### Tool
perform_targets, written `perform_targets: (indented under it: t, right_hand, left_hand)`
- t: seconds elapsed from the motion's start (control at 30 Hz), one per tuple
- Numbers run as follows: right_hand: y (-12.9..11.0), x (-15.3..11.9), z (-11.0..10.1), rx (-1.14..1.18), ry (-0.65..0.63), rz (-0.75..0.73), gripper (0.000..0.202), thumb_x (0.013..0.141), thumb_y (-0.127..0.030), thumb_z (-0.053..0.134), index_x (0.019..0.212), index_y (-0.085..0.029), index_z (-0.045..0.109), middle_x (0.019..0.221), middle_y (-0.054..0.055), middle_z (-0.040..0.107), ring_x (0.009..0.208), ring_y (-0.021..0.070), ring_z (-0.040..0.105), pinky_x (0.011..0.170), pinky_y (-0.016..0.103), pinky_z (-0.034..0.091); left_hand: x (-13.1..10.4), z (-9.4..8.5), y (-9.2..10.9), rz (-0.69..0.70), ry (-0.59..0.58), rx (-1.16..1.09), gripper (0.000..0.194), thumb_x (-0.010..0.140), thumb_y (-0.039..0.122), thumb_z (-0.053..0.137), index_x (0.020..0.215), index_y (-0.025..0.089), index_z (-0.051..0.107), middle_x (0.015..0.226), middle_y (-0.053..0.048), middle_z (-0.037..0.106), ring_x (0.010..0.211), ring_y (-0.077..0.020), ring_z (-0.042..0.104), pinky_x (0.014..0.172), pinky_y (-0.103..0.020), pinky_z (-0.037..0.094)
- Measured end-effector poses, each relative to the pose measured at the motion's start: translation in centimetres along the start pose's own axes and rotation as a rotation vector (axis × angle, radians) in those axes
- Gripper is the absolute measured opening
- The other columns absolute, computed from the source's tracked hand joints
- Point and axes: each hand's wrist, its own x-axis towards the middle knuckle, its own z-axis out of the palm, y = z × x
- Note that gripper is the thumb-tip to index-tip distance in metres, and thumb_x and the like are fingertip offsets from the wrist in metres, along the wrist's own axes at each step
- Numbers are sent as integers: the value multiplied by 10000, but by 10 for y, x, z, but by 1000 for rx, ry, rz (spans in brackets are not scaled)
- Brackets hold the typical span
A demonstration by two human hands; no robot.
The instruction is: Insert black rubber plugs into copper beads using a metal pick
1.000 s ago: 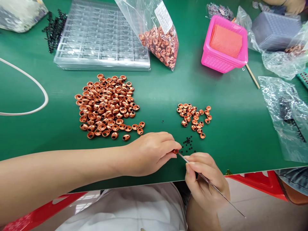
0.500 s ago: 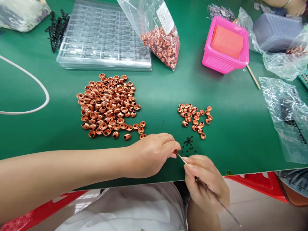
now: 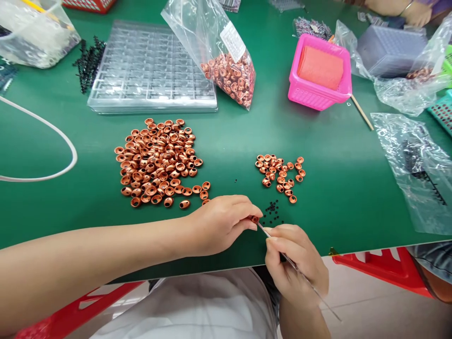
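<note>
Between the thumb and fingers of my left hand (image 3: 222,225) a small copper-coloured cup-shaped piece (image 3: 254,219) is pinched. My right hand (image 3: 298,263) grips a thin metal pick (image 3: 300,273) like a pen, its tip at the copper piece; whether it enters the hole I cannot tell. Just beyond my hands lie tiny black rings (image 3: 272,207), scattered on the table. A small group of copper pieces (image 3: 280,170) sits behind them. To the left spreads a large heap of similar copper pieces (image 3: 158,160), each with a dark hole.
Clear plastic trays (image 3: 151,70) are stacked at the back, beside a bag of copper pieces (image 3: 233,80). A pink basket (image 3: 319,94) holds an orange sponge-like block. Plastic bags (image 3: 416,174) lie at right, a white cable (image 3: 70,146) at left. Another person's hand (image 3: 420,14) shows at the far right.
The whole view has shifted slightly, showing more of the table's far side. Both hands keep the same hold, the pick's tip still at the copper piece.
</note>
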Motion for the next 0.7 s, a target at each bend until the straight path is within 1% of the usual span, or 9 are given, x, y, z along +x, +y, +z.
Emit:
perform_targets:
  t: [0.1,0.2,0.27,0.37,0.47,0.57,0.7]
  right_hand:
    - [0,2,0,143,122,83,386,748,106,624,1020,-166,655,955,62,730,837,185,693,709,376,592]
    - [2,3,0,265,271,123,331,761,89,613,986,-150,660,894,48,726,804,190,699,703,377,572]
    - [4,4,1,309,323,141,310,766,85,605,972,-140,660,873,44,721,784,190,696,689,371,557]
    - [3,5,3,332,349,152,296,767,81,608,966,-133,657,869,45,717,777,195,695,686,375,543]
    - [2,5,5,332,388,175,270,777,68,613,955,-130,657,869,47,712,783,198,691,702,384,535]
    - [0,5,6,330,412,189,249,791,58,608,949,-129,655,874,50,707,784,196,685,707,384,527]
    - [0,6,6,328,419,168,232,800,49,610,947,-124,656,860,49,700,783,194,681,707,381,524]
  left_hand:
    - [2,-1,-1,31,5,-84,134,968,137,566,1068,158,654,901,-34,700,787,-127,652,730,-207,510]
    - [4,-4,-1,31,-26,-168,143,947,116,601,1067,154,668,896,-28,711,787,-119,652,730,-193,504]
    - [6,-7,0,18,-52,-201,150,934,101,615,1060,154,678,891,-24,712,778,-116,647,722,-190,500]
    - [6,-10,0,22,-60,-229,164,930,87,614,1066,153,679,889,-26,711,779,-116,642,726,-188,500]
    - [5,-10,0,58,-48,-223,170,938,83,600,1084,137,669,896,-38,706,800,-121,638,743,-191,504]
    - [2,-8,1,85,-36,-154,183,953,90,569,1104,128,664,899,-55,694,806,-134,632,738,-205,512]
    - [0,-6,2,114,-10,-47,198,968,108,541,1121,110,666,917,-88,691,821,-157,642,727,-227,526]
